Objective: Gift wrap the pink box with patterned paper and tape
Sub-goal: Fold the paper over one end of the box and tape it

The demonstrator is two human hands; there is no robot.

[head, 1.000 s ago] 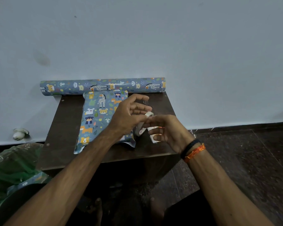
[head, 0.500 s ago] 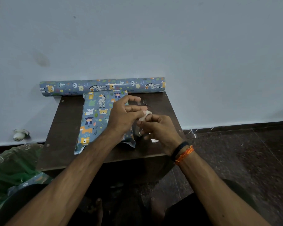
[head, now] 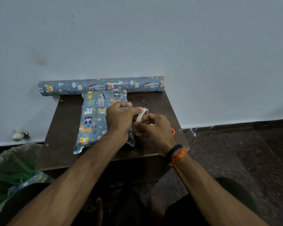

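A box wrapped in blue animal-patterned paper [head: 95, 118] lies on a small dark wooden table [head: 64, 121]; no pink shows. Just right of it, both hands meet over a white tape roll [head: 141, 114]. My left hand [head: 119, 119] grips the roll from the left with curled fingers. My right hand [head: 153, 128] pinches at the roll's lower edge; the tape's end is hidden by the fingers. A roll of the same patterned paper [head: 101, 85] lies along the table's back edge against the wall.
A small dark object [head: 146, 103] lies on the table right of the box. An orange thing [head: 173, 131] peeks out behind my right hand. A green plastic bag [head: 11, 168] sits on the floor at left. A white wall fitting [head: 20, 135] is low on the wall.
My hands have closed together around the tape roll and shifted slightly left toward the wrapped box. My left fingers went from spread to curled on the roll.
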